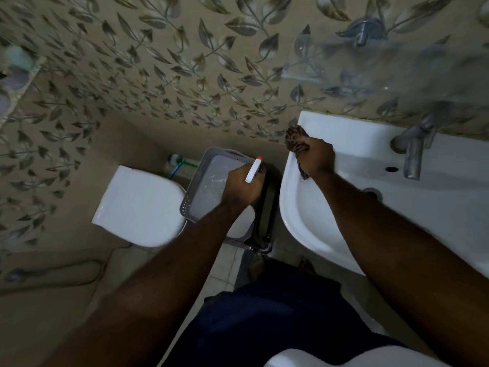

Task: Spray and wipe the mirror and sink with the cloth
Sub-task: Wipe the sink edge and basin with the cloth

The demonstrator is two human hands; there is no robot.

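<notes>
- While the right hand [316,156] closes around a dark, patterned cloth [295,140], it presses the bunched fabric against the back left corner of the sink [299,207], where the rim meets the wall.
- One tail of the cloth hangs below the hand, just inside the basin.
- The sink is white, glossy ceramic with a rounded front edge and a deep, smooth bowl; a small overflow hole shows on its rear deck.
- A dull grey metal tap [412,152] stands at the back of the sink, well to the right of the cloth; its spout points down toward the bowl.
- The left hand [242,185] is wrapped tightly around a spray bottle [253,169]; only the slim white head with an orange-red tip shows above the fingers.
- The bottle is held over a grey plastic basket [205,160] with a perforated rim and a pale lining, set between toilet and sink.
- A white toilet [140,205] with a smooth, closed, rounded lid stands left of the basket.
- The wall [158,75] is beige with a repeating grey leaf pattern.
- A clear glass shelf [344,64] on a metal bracket juts from the wall above the sink; motion blur softens it.
- Pale square tiles cover the floor [225,274].
</notes>
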